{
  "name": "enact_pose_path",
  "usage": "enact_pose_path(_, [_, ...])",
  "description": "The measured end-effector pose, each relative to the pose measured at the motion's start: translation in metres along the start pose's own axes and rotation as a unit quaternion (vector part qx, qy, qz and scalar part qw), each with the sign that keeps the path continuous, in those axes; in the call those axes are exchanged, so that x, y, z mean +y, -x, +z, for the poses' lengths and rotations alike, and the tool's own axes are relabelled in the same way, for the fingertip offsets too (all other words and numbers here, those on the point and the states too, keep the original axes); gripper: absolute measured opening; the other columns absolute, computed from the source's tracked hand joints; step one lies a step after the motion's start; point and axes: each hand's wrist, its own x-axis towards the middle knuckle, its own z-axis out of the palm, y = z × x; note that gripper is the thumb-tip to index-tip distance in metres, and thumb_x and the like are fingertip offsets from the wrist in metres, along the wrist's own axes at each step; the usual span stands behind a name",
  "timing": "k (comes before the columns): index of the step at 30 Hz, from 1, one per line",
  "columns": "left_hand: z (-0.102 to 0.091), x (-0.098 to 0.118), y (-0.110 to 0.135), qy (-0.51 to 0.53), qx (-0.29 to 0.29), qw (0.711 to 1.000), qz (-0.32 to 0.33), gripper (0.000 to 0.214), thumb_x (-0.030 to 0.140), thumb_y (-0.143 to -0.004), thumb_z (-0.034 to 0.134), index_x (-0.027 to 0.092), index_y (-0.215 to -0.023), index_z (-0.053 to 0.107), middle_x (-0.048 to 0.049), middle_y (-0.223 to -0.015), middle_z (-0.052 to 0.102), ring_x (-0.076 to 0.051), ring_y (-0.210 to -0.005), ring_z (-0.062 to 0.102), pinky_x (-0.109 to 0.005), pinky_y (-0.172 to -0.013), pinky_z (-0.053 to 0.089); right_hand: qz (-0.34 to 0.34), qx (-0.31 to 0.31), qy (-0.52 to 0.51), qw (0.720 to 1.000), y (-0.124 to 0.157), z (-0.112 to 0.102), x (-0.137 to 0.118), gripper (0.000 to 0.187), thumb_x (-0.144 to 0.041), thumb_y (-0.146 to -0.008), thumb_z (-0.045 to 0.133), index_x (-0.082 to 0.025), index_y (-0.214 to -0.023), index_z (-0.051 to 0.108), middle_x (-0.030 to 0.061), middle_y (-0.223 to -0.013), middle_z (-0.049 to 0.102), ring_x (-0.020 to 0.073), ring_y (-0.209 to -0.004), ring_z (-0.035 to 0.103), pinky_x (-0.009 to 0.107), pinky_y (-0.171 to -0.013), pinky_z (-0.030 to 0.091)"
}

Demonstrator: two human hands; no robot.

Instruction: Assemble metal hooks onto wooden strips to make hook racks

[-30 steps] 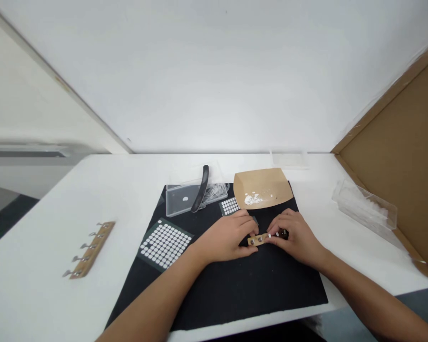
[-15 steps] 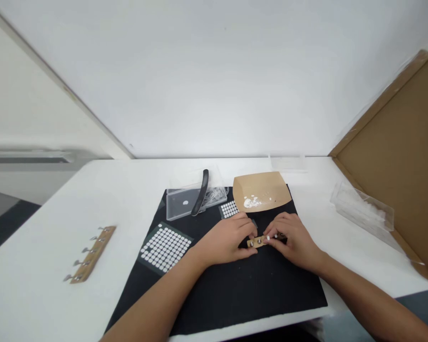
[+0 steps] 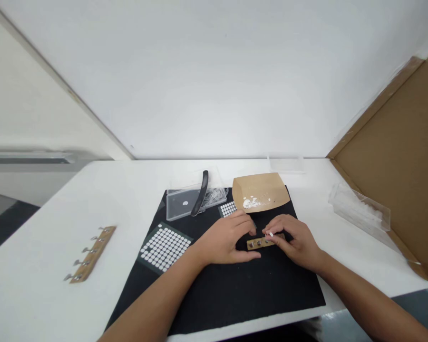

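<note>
A small wooden strip [image 3: 259, 243] with metal studs lies on the black mat [image 3: 235, 285] between my hands. My right hand [image 3: 295, 240] rests on the strip's right end, fingers curled, pinching a small white dot at its fingertips above the strip. My left hand [image 3: 224, 240] sits just left of the strip, fingers bent in a loose arch, thumb below the strip's left end; it holds nothing that I can see.
A brown paper tray [image 3: 260, 192] with white bits lies behind the hands. A small dot sheet [image 3: 228, 208], a large dot sheet [image 3: 165, 245], a clear box [image 3: 180, 203] with a black tool [image 3: 200, 192] across it, a wooden hook rack [image 3: 89, 254], a clear container [image 3: 360, 211] and cardboard [image 3: 399, 152].
My left hand has drawn back a little from the strip and lifted its fingers. My right hand has shifted slightly, with the white dot now raised above the strip.
</note>
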Motion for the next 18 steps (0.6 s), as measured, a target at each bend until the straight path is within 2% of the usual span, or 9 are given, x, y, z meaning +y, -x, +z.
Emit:
enact_pose_path(3, [-0.001, 0.009, -0.004, 0.020, 0.084, 0.996, 0.034, 0.019, 0.031, -0.099, 0.074, 0.019, -0.110, 0.066, -0.0094, -0.101, 0.073, -0.023, -0.094, 0.068, -0.036, -0.087, 0.056, 0.007, 0.002, -0.020, 1.000, 0.003, -0.001, -0.004, 0.006, -0.023, -0.105, 0.066, -0.026, -0.103, 0.071, 0.0047, -0.111, 0.083, 0.0208, -0.103, 0.079, 0.037, -0.089, 0.062])
enact_pose_path(5, [0.000, 0.016, -0.007, 0.028, 0.134, 0.989, 0.052, 0.022, 0.023, -0.097, 0.075, 0.019, -0.117, 0.067, -0.0098, -0.103, 0.073, -0.022, -0.095, 0.068, -0.037, -0.087, 0.057, 0.010, -0.002, -0.029, 1.000, 0.004, -0.001, -0.005, 0.007, -0.024, -0.105, 0.067, -0.026, -0.101, 0.072, 0.0047, -0.108, 0.083, 0.0203, -0.100, 0.079, 0.035, -0.088, 0.063])
enact_pose_path(7, [0.002, 0.022, -0.009, 0.029, 0.159, 0.985, 0.065, 0.027, 0.017, -0.095, 0.075, 0.020, -0.121, 0.069, -0.0093, -0.104, 0.072, -0.022, -0.095, 0.068, -0.037, -0.088, 0.057, 0.010, -0.017, -0.041, 0.999, 0.004, -0.002, -0.005, 0.008, -0.026, -0.105, 0.067, -0.026, -0.099, 0.072, 0.0045, -0.102, 0.082, 0.0193, -0.094, 0.079, 0.033, -0.085, 0.063])
enact_pose_path(12, [0.007, 0.028, -0.011, 0.046, 0.143, 0.986, 0.072, 0.030, 0.012, -0.095, 0.074, 0.021, -0.124, 0.072, -0.0094, -0.105, 0.073, -0.021, -0.093, 0.068, -0.037, -0.085, 0.058, 0.008, -0.050, -0.063, 0.997, 0.003, -0.005, -0.008, 0.010, -0.030, -0.108, 0.064, -0.025, -0.102, 0.071, 0.0043, -0.098, 0.078, 0.0176, -0.089, 0.075, 0.030, -0.080, 0.059])
enact_pose_path(18, [0.007, 0.027, -0.011, 0.084, 0.139, 0.984, 0.068, 0.024, 0.015, -0.096, 0.076, 0.022, -0.119, 0.074, -0.0080, -0.101, 0.074, -0.021, -0.093, 0.069, -0.037, -0.084, 0.058, -0.001, -0.096, -0.092, 0.991, 0.000, -0.007, -0.013, 0.017, -0.033, -0.109, 0.064, -0.023, -0.097, 0.070, 0.0031, -0.094, 0.075, 0.0160, -0.086, 0.071, 0.028, -0.080, 0.057])
